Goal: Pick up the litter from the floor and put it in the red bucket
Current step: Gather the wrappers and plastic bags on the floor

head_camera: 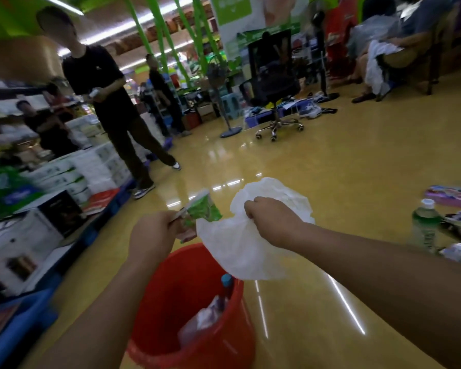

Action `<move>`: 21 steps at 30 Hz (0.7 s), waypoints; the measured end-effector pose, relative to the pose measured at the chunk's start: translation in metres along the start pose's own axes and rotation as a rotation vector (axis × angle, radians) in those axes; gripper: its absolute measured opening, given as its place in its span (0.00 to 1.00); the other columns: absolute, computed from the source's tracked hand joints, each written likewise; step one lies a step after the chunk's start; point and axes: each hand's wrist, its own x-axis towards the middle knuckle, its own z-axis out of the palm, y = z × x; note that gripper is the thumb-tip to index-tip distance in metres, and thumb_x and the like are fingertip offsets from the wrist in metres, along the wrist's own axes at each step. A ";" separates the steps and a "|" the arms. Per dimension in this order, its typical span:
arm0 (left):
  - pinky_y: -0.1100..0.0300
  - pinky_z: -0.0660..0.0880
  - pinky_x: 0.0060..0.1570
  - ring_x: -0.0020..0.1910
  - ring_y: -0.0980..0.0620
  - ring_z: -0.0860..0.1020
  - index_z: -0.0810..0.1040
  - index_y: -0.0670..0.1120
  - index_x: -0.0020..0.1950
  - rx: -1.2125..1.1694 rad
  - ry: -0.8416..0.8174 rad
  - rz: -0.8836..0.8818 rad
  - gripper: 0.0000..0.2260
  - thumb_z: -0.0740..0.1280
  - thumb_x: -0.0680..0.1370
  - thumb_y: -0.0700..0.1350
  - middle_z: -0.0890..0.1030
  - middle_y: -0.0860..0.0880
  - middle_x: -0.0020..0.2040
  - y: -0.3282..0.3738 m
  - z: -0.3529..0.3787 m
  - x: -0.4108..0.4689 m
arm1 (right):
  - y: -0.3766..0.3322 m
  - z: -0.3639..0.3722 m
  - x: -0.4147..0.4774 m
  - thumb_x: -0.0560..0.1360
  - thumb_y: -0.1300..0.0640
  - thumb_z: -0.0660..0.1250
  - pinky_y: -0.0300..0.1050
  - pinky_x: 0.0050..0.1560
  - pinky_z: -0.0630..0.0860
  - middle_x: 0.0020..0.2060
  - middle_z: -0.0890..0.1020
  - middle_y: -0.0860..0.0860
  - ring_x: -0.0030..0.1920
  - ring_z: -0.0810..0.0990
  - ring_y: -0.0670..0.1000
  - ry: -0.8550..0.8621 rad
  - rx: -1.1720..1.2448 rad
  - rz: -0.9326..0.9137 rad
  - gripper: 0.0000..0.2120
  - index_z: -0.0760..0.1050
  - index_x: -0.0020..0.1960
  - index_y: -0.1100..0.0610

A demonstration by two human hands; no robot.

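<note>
Above the red bucket, which stands on the glossy yellow floor, 2 bare hands hold litter. The left hand is closed in a tight grip on a green and white wrapper, pinching its lower end so that the rest sticks up and to the right, over the far rim of the bucket. The right hand is closed into a fist around a gathered part of a crumpled white plastic bag; the bag spreads above the knuckles and hangs below the hand, its lower edge overlapping the bucket's right rim. The wrapper and the bag touch, or nearly touch, where they meet between the hands.

Inside the bucket lie a pale crumpled bag and an upright object with a blue cap against the right wall.

To the right, on the floor, stands a clear bottle with a white cap, with more flat packets just beside it. On the left, boxes are stacked on blue pallets. A person in black stands beyond them, and an office chair stands farther back.
</note>
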 end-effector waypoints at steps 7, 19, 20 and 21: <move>0.53 0.76 0.32 0.30 0.51 0.76 0.77 0.51 0.34 0.140 -0.064 -0.238 0.12 0.64 0.78 0.46 0.79 0.52 0.30 -0.059 -0.014 -0.046 | -0.085 0.048 0.021 0.72 0.70 0.58 0.50 0.38 0.71 0.40 0.75 0.54 0.39 0.74 0.57 0.053 0.192 -0.126 0.09 0.71 0.48 0.59; 0.58 0.71 0.39 0.39 0.52 0.75 0.69 0.53 0.35 0.236 -0.707 -0.130 0.10 0.65 0.76 0.48 0.74 0.55 0.35 -0.086 0.049 -0.076 | -0.122 0.124 -0.022 0.80 0.54 0.61 0.52 0.63 0.70 0.61 0.77 0.56 0.63 0.75 0.57 -0.707 -0.228 -0.127 0.14 0.75 0.63 0.58; 0.57 0.70 0.38 0.37 0.51 0.75 0.70 0.50 0.35 0.248 -0.663 -0.103 0.10 0.63 0.77 0.48 0.74 0.54 0.34 -0.084 0.047 -0.070 | -0.121 0.123 -0.021 0.80 0.55 0.61 0.52 0.61 0.71 0.61 0.77 0.57 0.62 0.75 0.58 -0.686 -0.186 -0.101 0.14 0.74 0.63 0.58; 0.57 0.70 0.37 0.35 0.51 0.73 0.71 0.48 0.35 0.261 -0.626 -0.092 0.10 0.62 0.77 0.47 0.75 0.53 0.34 -0.084 0.047 -0.063 | -0.121 0.121 -0.021 0.79 0.57 0.62 0.52 0.58 0.72 0.60 0.77 0.57 0.60 0.76 0.59 -0.632 -0.150 -0.084 0.13 0.74 0.62 0.58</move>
